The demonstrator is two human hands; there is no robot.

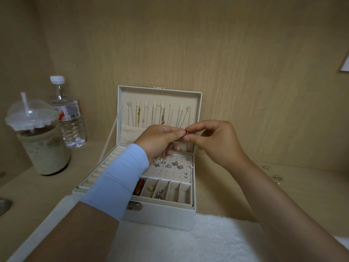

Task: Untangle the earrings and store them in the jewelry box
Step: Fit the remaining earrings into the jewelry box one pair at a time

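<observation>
A pale wood-grain shelf (47,190) sits in a matching walled alcove, with a white fluffy mat (207,239) at its near edge. The cream rectangular jewelry box (160,218) lies centre, long side running left to right, lid upright at the far side. Above it, the left hand (160,142) and right hand (217,142) together pinch one tiny reddish earring (187,134), too small to tell its direction. Small loose earrings (276,176) lie on the shelf at the right.

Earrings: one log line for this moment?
left hand: pinches earring | right hand: pinches same earring | jewelry box: open | loose earrings: right of box
</observation>
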